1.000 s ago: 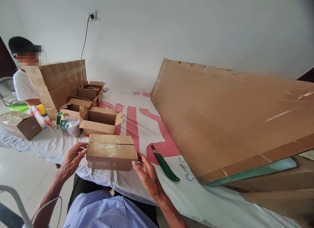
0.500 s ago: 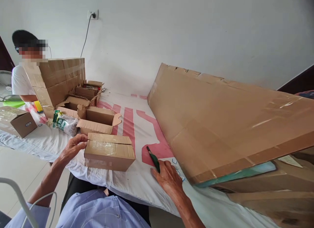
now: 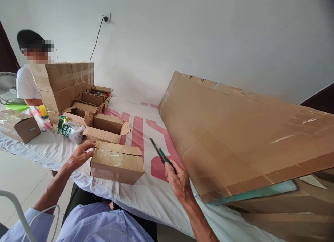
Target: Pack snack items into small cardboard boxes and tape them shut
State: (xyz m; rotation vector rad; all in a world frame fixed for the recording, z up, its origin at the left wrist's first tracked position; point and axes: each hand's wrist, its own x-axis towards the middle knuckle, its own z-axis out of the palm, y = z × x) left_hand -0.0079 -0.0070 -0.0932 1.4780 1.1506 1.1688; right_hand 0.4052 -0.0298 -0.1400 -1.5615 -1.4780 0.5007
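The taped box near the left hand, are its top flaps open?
No, the taped box is closed, with clear tape across its top.

The desk (image 3: 146, 196) is draped in a white cloth with large pink-red lettering (image 3: 139, 130). On it, near the front edge, lies a taped cardboard box (image 3: 117, 162). Behind that sit an open cardboard box (image 3: 106, 129), more open boxes (image 3: 91, 101) and a tall stack of sealed cartons (image 3: 64, 85). A printed plastic packet (image 3: 69, 130) lies beside them, another taped box (image 3: 18, 125) at the far left, and a big flattened cardboard sheet (image 3: 247, 134) covers the right side.
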